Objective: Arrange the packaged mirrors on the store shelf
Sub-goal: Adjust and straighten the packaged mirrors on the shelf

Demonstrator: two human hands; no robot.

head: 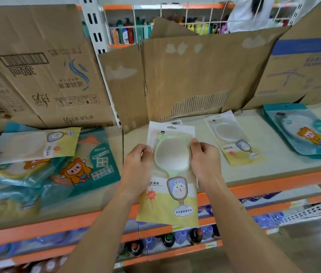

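A packaged green hand mirror (171, 174), in a white and yellow pack with a rabbit picture, is held upright over the shelf's front edge. My left hand (138, 164) grips its left side and my right hand (205, 160) grips its right side, thumbs on the front. A similar white-mirror pack (234, 138) lies flat on the shelf (264, 174) to the right. A teal mirror pack (303, 131) lies at the far right. On the left sits a heap of teal packs (81, 166) with one yellow-white pack (35, 144) on top.
Flattened cardboard (185, 75) and cardboard boxes (43, 71) stand along the back of the shelf. Bottles (128, 32) show behind a wire rack above. Lower orange-edged shelves (165, 241) hold bottles. A white perforated rail (303, 211) sticks out at lower right.
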